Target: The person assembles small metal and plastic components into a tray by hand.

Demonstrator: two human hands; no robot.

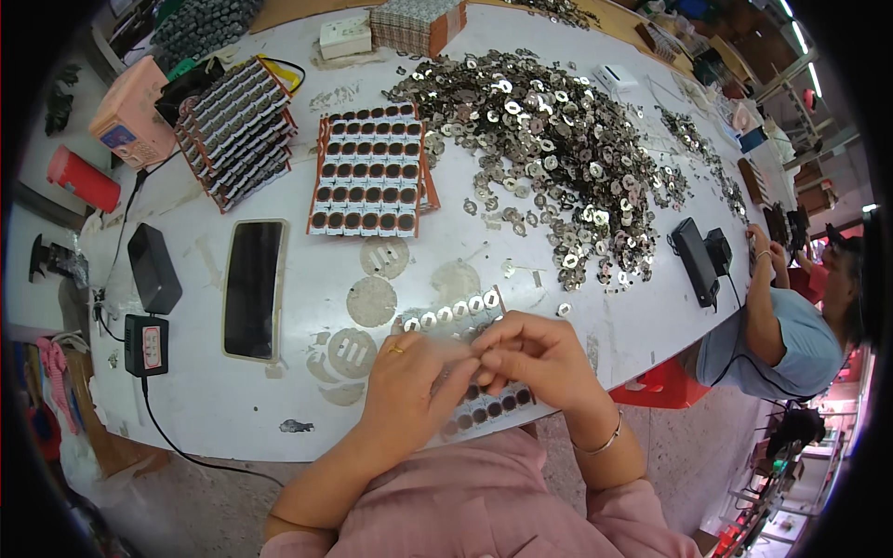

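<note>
the gridded sheet (446, 427) lies near the table edge beneath both hands, far row bearing shiny notched plates (459, 310), near rows dark discs (509, 403). left hand (409, 377) and right hand (539, 361) pinch narrowly together; contents cannot be told. seemingly plates are being seated; the next calls for flat alignment. beyond, glinting thin metal pieces (558, 149) heap loosely.
</note>
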